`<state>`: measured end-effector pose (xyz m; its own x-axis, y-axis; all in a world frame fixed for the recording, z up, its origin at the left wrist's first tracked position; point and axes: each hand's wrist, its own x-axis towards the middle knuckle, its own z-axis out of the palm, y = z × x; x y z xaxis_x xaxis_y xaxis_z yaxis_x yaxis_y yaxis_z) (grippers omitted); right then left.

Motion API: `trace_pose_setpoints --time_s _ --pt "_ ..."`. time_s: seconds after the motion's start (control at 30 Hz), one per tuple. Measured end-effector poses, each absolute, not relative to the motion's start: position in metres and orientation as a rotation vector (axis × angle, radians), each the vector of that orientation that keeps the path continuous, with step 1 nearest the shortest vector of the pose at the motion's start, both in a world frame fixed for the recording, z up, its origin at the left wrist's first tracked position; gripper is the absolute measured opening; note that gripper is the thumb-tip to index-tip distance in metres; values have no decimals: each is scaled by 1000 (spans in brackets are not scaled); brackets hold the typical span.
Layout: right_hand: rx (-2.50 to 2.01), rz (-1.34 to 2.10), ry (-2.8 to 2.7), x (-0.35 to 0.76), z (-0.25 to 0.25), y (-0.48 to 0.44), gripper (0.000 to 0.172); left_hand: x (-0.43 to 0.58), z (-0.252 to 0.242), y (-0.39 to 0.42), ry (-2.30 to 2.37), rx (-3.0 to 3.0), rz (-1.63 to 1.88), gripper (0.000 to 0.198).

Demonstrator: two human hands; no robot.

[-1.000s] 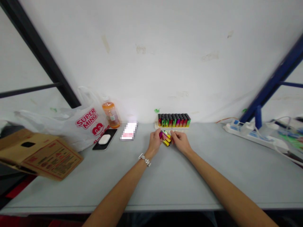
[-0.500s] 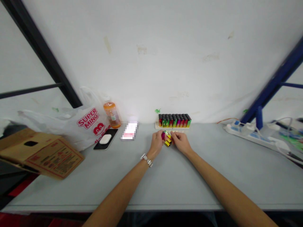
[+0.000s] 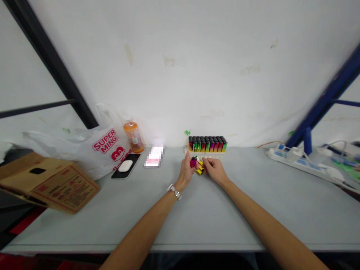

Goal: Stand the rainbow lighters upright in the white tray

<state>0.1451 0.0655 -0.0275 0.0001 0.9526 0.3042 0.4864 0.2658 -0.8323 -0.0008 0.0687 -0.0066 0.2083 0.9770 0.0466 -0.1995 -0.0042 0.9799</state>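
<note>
My left hand (image 3: 186,170) is closed around small shiny cylinders, one of them magenta (image 3: 193,162), with its thumb raised. Beside it, yellow shiny cylinders (image 3: 200,170) lie between the two hands. My right hand (image 3: 214,169) has its fingers pinched at the right side of this bunch; what exactly they grip is too small to tell. Just behind both hands, rows of colourful cylinders with black tops (image 3: 208,144) stand upright in a pale tray (image 3: 206,153).
To the left are an open cardboard box (image 3: 60,183), a white plastic bag (image 3: 84,150), an orange bottle (image 3: 133,135), a phone (image 3: 118,174) with a white case (image 3: 125,165) on it, and a blurred-out bright item (image 3: 154,156). A power strip (image 3: 300,163) lies at right.
My left thumb has lifted off the bunch and points up, and more of the magenta cylinder shows. My right hand has stayed nearly still.
</note>
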Motion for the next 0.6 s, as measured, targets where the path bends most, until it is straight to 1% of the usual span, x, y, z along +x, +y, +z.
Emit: trace_pose_setpoints --time_s 0.4,0.6 --pt "-1354 651 -1641 146 -31 68 57 2 -9 72 978 1222 1219 53" --pt "-1359 659 -1640 146 -32 68 56 2 -7 71 987 1234 1188 44"
